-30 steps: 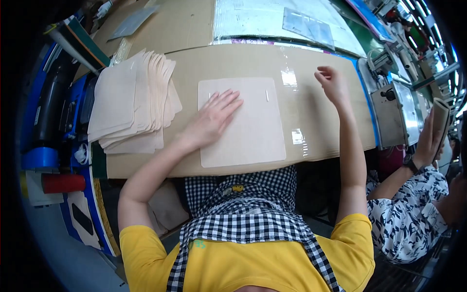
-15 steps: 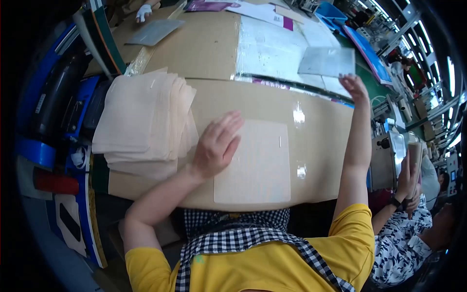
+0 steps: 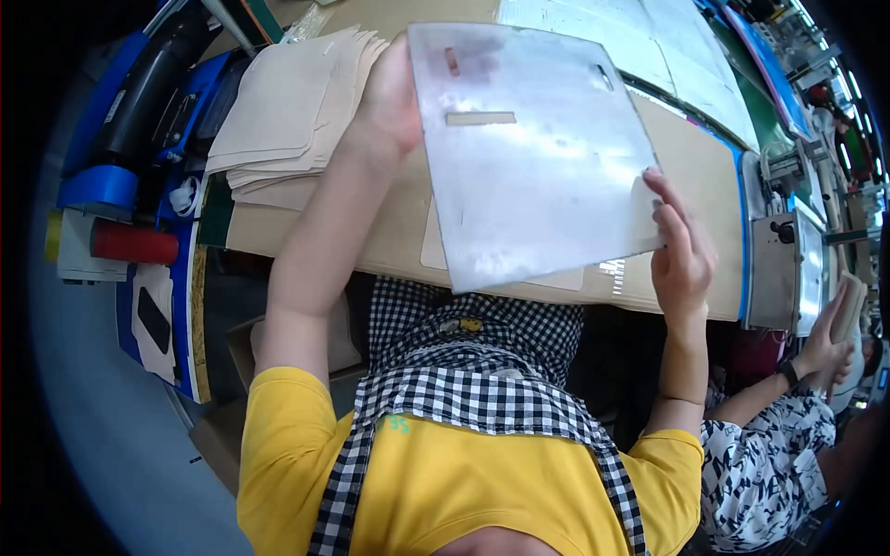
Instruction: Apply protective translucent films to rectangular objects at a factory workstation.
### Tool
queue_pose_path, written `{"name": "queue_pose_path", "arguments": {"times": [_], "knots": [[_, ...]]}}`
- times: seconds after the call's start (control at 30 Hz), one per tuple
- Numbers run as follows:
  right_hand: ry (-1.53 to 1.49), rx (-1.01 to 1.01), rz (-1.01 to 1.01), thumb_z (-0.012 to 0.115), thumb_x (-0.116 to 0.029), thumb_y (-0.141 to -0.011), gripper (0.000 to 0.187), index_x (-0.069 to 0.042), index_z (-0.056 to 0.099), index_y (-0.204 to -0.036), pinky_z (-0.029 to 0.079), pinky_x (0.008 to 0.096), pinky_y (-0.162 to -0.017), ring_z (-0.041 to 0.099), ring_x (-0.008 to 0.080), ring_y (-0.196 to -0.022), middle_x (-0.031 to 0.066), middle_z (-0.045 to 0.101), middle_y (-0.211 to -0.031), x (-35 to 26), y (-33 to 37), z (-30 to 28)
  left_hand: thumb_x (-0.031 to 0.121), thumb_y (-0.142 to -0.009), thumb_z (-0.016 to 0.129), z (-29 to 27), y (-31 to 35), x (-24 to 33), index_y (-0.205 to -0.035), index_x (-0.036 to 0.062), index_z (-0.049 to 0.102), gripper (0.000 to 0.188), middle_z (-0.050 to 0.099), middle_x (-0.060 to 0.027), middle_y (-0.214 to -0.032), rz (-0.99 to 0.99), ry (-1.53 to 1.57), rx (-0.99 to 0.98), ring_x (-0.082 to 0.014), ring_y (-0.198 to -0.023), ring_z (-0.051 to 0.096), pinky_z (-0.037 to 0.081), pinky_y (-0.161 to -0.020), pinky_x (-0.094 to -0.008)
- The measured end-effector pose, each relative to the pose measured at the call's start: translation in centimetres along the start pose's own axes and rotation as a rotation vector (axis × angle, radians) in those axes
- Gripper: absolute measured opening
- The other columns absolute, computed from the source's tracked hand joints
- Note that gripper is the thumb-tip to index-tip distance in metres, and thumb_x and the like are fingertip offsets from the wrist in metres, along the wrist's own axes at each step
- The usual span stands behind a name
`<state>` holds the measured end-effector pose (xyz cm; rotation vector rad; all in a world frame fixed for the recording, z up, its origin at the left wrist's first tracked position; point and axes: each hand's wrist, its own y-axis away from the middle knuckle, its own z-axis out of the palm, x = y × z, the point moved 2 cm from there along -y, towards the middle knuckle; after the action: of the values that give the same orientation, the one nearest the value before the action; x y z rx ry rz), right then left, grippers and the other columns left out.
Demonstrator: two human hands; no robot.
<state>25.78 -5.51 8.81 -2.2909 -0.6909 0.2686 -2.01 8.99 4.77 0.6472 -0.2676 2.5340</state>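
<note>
A translucent plastic template sheet is raised and tilted above the table, with a long slot and two smaller ones cut through it. My right hand grips its right edge, fingertips on the face near the corner. At the upper left edge, my left hand holds the sheet from behind; its fingers show only dimly through the plastic. Beneath the sheet lies a flat beige piece like thin leather or fabric, mostly hidden. Left of my left hand sits a stack of similar beige pieces.
The cardboard-covered table has a whitish taped panel at its far side. A black cylinder machine and a red roll stand at left. At right are a metal box and a co-worker's hands.
My right hand has brought the plastic sheet from the far right to in front of me. My left hand has left the beige piece and moved up to the sheet's left edge.
</note>
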Motion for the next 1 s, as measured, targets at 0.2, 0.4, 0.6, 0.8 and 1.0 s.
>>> {"name": "queue_pose_path", "arguments": {"times": [0.2, 0.4, 0.6, 0.8, 1.0], "knots": [[-0.067, -0.102, -0.006, 0.063, -0.003, -0.083, 0.012, -0.003, 0.059, -0.094, 0.054, 0.0360, -0.087, 0.065, 0.0245, -0.099, 0.0080, 0.068, -0.109, -2.8, 1.5, 0.0, 0.028, -0.100, 0.039, 2.1, 3.8, -3.2, -0.119, -0.0071, 0.054, 0.042, 0.067, -0.0183, -0.102, 0.184, -0.251, 0.403, -0.0172, -0.071, 0.067, 0.053, -0.049, -0.0212], [-0.213, -0.135, 0.126, 0.066, -0.009, -0.084, 0.024, -0.002, 0.063, -0.107, 0.054, 0.0321, -0.077, 0.065, 0.0233, -0.088, 0.0097, 0.068, -0.097, -2.3, 0.7, 0.5, 0.020, -0.098, 0.050, 0.9, 4.4, -3.4, -0.120, -0.0065, 0.051, 0.035, 0.066, -0.0180, -0.102, 0.217, -0.613, 0.364, -0.0175, -0.072, 0.068, 0.054, -0.049, -0.0203], [-0.597, -0.158, 0.882, 0.067, -0.013, -0.087, 0.035, -0.002, 0.062, -0.120, 0.047, 0.0212, -0.060, 0.057, 0.0135, -0.064, 0.0079, 0.065, -0.076, 1.4, 4.4, 2.6, 0.014, -0.094, 0.057, 1.0, 5.8, -6.7, -0.124, -0.0063, 0.048, 0.037, 0.066, -0.0180, -0.100, 0.206, -0.700, 0.421, -0.0174, -0.073, 0.068, 0.055, -0.050, -0.0208], [-0.694, -0.063, 1.028, 0.065, -0.015, -0.090, 0.034, -0.002, 0.062, -0.121, 0.038, 0.0155, -0.050, 0.045, 0.0063, -0.052, 0.0034, 0.057, -0.060, 1.0, 3.6, 5.0, 0.012, -0.091, 0.062, 1.0, 5.6, -6.7, -0.126, -0.0069, 0.050, 0.041, 0.066, -0.0187, -0.099, 0.304, -0.976, 0.546, -0.0175, -0.074, 0.068, 0.055, -0.055, -0.0193], [-0.681, -0.146, 1.008, 0.065, -0.015, -0.090, 0.036, -0.002, 0.060, -0.124, 0.036, 0.0156, -0.050, 0.042, 0.0062, -0.052, 0.0013, 0.053, -0.059, 2.3, 1.9, 8.0, 0.016, -0.090, 0.063, -1.2, 3.6, -5.0, -0.118, -0.0090, 0.057, 0.038, 0.063, -0.0148, -0.099, 0.416, -1.359, 0.628, -0.0194, -0.075, 0.063, 0.052, -0.059, -0.0262]]}}
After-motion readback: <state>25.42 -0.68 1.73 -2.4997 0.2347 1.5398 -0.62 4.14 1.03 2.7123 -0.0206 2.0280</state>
